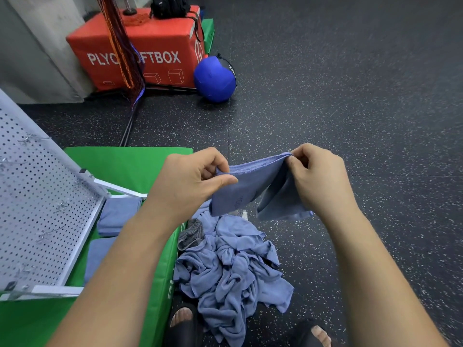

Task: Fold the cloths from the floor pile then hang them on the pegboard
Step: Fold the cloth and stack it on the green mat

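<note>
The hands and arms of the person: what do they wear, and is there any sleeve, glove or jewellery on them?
Nothing is worn. The left hand and right hand are bare, with no glove, ring or watch. The left forearm and right forearm are bare too; no sleeve shows in the view.

A black rubber floor flecked with white (350,96) fills the room. Against a grey concrete wall (37,46) stands a red padded plyo box (155,38), a blue medicine ball (214,80) just beside it. A green foam mat (130,164) lies nearer.
</note>
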